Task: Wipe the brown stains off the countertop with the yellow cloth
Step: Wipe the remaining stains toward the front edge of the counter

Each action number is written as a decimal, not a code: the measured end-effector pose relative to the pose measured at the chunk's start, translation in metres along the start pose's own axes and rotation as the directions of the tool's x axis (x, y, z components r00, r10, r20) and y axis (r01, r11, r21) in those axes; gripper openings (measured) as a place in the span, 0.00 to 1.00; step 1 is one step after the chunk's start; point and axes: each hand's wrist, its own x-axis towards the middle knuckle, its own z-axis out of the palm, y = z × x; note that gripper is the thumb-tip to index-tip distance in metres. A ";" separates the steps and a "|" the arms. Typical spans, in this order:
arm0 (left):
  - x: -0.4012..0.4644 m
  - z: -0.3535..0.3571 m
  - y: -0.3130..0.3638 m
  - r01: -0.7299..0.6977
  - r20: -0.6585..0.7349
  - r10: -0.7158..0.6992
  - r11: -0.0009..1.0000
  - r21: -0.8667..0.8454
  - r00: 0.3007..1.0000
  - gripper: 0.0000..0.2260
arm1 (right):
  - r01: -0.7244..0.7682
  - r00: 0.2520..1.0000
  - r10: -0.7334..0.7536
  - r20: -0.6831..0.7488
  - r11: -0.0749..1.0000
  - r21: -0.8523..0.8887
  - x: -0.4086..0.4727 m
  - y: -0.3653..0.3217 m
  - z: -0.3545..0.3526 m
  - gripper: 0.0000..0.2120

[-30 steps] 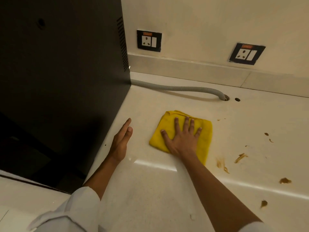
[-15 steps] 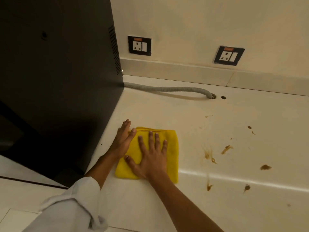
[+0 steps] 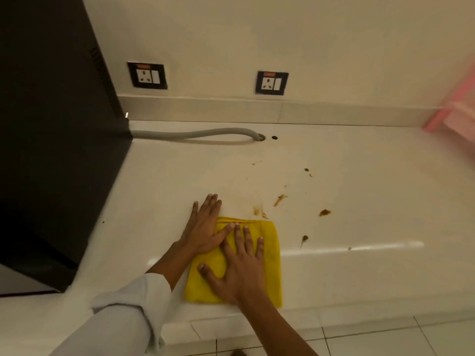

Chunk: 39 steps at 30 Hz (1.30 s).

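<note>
Both hands are lying flat with fingers spread, the right hand (image 3: 239, 268) pressing the yellow cloth (image 3: 268, 255) on the bench (image 3: 359, 265), the left hand (image 3: 204, 227) touching its left edge, brown stains (image 3: 324, 212) just beyond it.

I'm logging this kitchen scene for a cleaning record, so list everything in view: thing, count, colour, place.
yellow cloth: one, yellow, folded flat near the countertop's front edge
brown stains: several, brown, beyond and right of the cloth
countertop: one, cream, across the middle
appliance: one, black, at left on the countertop
hose: one, grey, from the appliance into a hole by the back wall
wall sockets: two, black with white inserts, on the back wall
pink object: one, blurred, far right
floor tiles: white, bottom
left hand: flat, partly on the cloth's left edge
right hand: flat, pressing on the cloth
</note>
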 end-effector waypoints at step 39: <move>0.078 0.020 0.010 0.194 -0.315 -0.268 0.949 -0.247 0.911 0.41 | 0.035 0.996 -0.030 0.089 0.998 -0.057 0.242 0.107 -0.010 0.46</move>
